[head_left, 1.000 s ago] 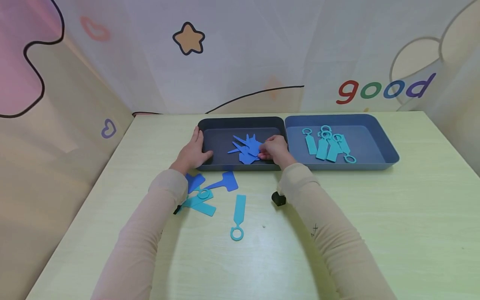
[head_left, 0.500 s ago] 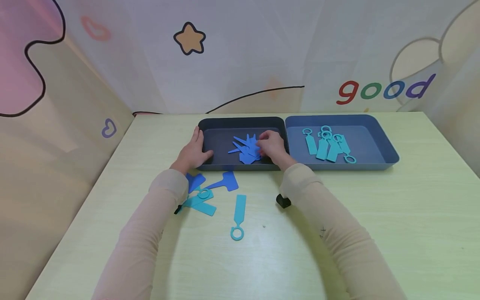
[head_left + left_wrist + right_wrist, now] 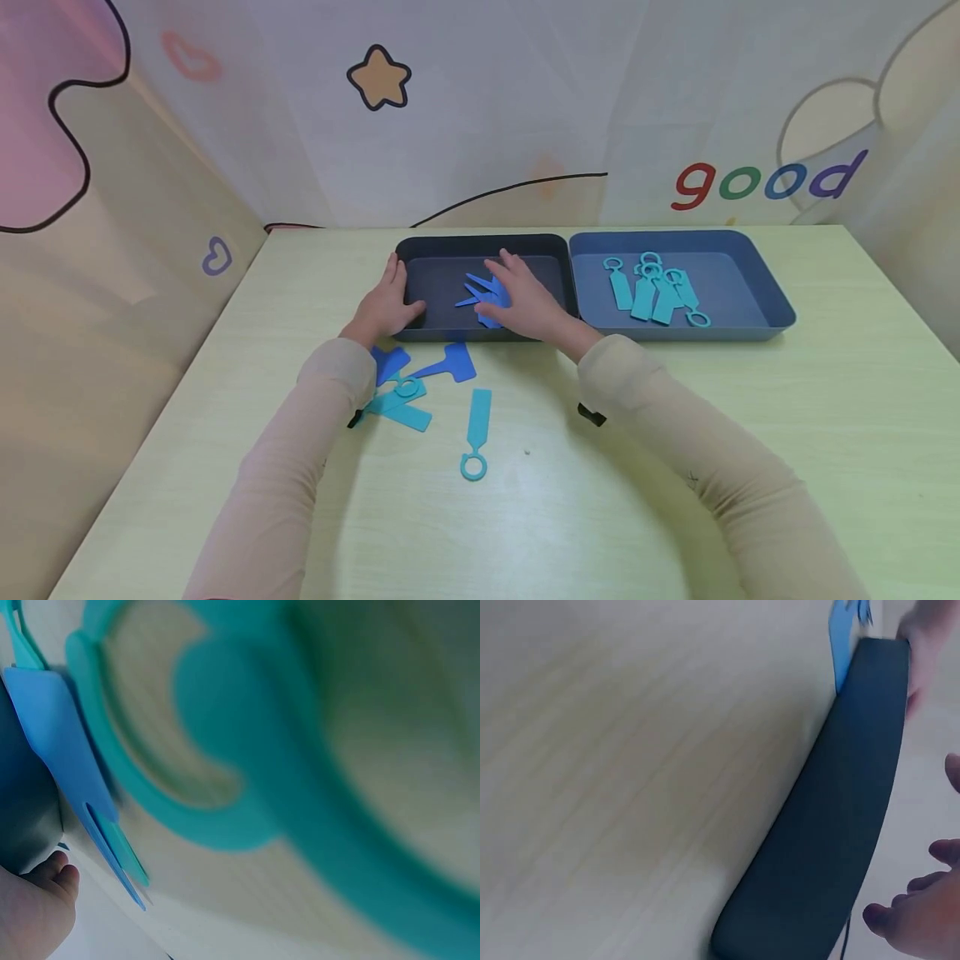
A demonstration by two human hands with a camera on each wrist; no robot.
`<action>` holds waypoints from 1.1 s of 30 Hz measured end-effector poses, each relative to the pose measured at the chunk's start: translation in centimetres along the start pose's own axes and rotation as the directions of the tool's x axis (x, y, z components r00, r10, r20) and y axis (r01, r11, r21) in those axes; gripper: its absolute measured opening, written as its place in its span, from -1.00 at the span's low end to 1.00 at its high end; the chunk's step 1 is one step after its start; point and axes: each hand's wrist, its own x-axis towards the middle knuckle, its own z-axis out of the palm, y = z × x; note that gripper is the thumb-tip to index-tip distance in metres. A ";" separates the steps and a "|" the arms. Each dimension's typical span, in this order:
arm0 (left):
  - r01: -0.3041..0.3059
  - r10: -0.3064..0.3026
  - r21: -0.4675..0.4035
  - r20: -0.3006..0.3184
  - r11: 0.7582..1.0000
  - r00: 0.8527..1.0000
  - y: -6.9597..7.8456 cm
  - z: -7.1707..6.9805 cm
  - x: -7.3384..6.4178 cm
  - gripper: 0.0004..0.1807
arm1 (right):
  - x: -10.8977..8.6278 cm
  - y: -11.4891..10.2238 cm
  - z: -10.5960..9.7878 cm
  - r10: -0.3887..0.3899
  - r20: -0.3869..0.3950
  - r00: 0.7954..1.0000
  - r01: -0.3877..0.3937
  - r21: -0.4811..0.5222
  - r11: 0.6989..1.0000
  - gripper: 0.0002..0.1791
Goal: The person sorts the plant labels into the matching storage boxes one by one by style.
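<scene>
My left hand (image 3: 383, 310) holds the left end of a black tray (image 3: 431, 246), its fingers along the outer wall and its thumb over the inside. Above a heap of blue T-shaped plant labels (image 3: 486, 293) in that tray, my right hand (image 3: 525, 302) has its fingers spread and grips nothing. The hand covers part of the heap. In the right wrist view, these fingers (image 3: 922, 900) stand apart beyond the tray wall (image 3: 825, 795). Below my left hand lie more blue labels (image 3: 456, 363) and several teal ring-ended tags (image 3: 405, 408), partly under the sleeve.
A grey-blue tray (image 3: 742, 287) adjoins the black one on the right and holds several teal ring-ended tags (image 3: 621, 287). One single teal tag (image 3: 478, 421) lies on the light wooden table (image 3: 525, 517). A printed cloth (image 3: 480, 125) hangs behind.
My right hand has moved from the heap's right side to over it, and its bent fingers have spread out. My left hand stays at the tray's end.
</scene>
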 end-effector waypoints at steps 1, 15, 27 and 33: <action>0.000 0.000 -0.001 0.001 1.000 1.000 0.0 0.0 0.0 -0.06 | -0.3 -0.1 0.1 -0.033 0.015 0.999 0.033 -0.036 0.999 -0.16; 0.010 -0.010 0.000 -0.011 1.000 1.000 -0.1 0.2 0.2 -0.06 | -5.2 -1.3 2.6 -0.318 0.322 0.892 0.433 -0.404 0.806 -0.11; 0.010 -0.010 0.013 -0.008 1.000 1.000 0.0 0.1 0.1 -0.06 | -7.6 -1.9 3.8 -0.314 0.542 0.779 0.547 -0.346 0.762 -0.32; 0.016 -0.016 0.010 -0.003 1.000 1.000 0.0 0.1 0.1 -0.06 | -7.8 -1.7 3.8 -0.297 0.550 0.780 0.519 -0.306 0.798 -0.48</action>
